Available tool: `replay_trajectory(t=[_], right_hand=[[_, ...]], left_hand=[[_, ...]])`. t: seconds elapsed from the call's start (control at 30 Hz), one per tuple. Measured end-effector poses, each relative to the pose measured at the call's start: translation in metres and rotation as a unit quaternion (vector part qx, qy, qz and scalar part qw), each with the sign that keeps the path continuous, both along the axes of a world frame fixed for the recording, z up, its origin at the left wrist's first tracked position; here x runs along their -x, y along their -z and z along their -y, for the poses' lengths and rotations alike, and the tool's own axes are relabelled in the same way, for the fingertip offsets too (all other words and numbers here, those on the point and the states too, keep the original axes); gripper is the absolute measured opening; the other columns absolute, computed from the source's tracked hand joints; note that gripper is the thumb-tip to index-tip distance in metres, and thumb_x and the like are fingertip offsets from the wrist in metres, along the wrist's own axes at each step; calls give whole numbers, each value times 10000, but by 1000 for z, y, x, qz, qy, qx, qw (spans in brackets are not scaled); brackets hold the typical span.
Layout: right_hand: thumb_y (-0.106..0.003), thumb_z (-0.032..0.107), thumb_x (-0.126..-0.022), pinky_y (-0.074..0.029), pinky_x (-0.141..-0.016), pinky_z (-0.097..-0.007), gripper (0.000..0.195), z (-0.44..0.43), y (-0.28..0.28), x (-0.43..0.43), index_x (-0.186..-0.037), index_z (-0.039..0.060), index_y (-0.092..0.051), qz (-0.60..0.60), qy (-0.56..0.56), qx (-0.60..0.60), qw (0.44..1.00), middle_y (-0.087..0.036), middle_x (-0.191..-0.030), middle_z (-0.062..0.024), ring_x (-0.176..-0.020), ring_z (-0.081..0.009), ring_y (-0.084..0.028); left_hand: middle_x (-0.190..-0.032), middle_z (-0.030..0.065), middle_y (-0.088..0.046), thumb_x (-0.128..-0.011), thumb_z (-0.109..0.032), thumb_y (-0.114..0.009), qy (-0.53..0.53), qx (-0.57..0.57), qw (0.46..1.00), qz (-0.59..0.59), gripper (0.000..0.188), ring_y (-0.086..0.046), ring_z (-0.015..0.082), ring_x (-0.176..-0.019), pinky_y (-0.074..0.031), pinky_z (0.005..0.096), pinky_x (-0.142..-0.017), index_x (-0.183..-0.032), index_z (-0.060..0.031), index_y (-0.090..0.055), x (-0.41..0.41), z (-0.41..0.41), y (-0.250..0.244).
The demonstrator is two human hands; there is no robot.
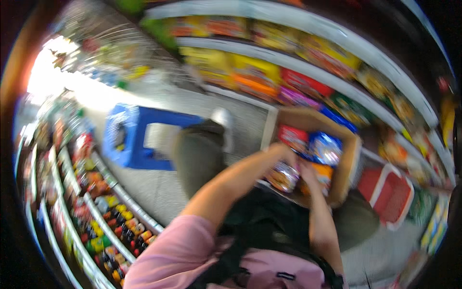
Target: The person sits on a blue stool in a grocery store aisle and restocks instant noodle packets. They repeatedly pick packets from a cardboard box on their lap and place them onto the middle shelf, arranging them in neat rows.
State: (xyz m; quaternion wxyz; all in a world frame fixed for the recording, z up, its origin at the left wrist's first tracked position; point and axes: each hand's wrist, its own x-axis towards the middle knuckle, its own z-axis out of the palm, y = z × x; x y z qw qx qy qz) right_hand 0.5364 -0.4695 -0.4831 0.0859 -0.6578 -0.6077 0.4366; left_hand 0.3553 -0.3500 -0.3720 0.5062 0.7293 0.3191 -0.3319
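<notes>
An open cardboard box (344,168) rests before me between my knees. Inside it lie a red packet (293,137), a shiny blue packet (325,149), a purple packet with a clear front (284,177) and an orange packet (322,175). My left hand (284,153) reaches into the box from the left, just above the purple packet. Close beside it, my right hand (307,171) is between the purple and orange packets. Motion blur hides the fingers of both hands, so I cannot tell what they grip.
Shelves ahead carry yellow packets (254,72) and other bagged goods. A blue plastic stool (122,141) stands at left, with shelves of bottles (130,231) nearer me. At right is a red basket (391,195) with a white rim. Grey floor (144,195) shows between.
</notes>
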Motion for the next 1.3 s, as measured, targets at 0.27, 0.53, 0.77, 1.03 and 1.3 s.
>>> replay_trajectory(t=[0.27, 0.53, 0.77, 1.03, 1.3], right_hand=[[-539, 265, -892, -444, -938, -390, 380, -59, -7, 1, -1172, 24, -628, -116, 213, 29, 970, -634, -1141, -235, -1101, -378, -580], [-543, 255, -868, -460, -915, -435, 401, -89, 64, 22, -1130, -43, -601, -109, 324, 137, 930, -625, -1090, -305, -1083, -432, -578], [-529, 368, -891, -436, -964, -462, 516, -100, 69, 30, -1252, 1, -518, -2, 307, 138, 942, -588, -1170, -305, -1118, -462, -543], [-460, 620, -868, -380, -1026, -437, 771, -96, 86, 11, -1162, -80, -592, -14, 328, 133, 935, -559, -1203, -332, -1201, -444, -500], [-487, 721, -821, -443, -958, -378, 854, -79, -32, 11, -1147, -57, -614, -126, 348, 166, 914, -620, -1174, -241, -1108, -342, -590]], left_hand=[[-1019, 187, -685, -876, -203, -549, -487, -108, 866, -31, 250, -639, 342, -1001, -506, 441, -820, -936, -20, -709, -18, -37, 150], [-1241, 194, -597, -877, -314, -616, -647, -44, 754, -109, 500, -591, 314, -1101, -465, 429, -908, -1270, -11, -555, -12, -14, 212], [-1231, 187, -614, -750, -441, -750, -677, -28, 726, -123, 668, -611, 326, -1086, -500, 439, -855, -1235, -11, -588, -13, -15, 238], [-1077, 176, -654, -721, -523, -760, -729, -27, 678, -88, 723, -642, 325, -930, -522, 474, -734, -1262, -81, -571, -13, -24, 181], [-786, 61, -612, -835, -453, -703, -740, 102, 660, 74, 506, -538, 144, -509, -408, 292, -391, -1082, -65, -493, 12, -1, 52]])
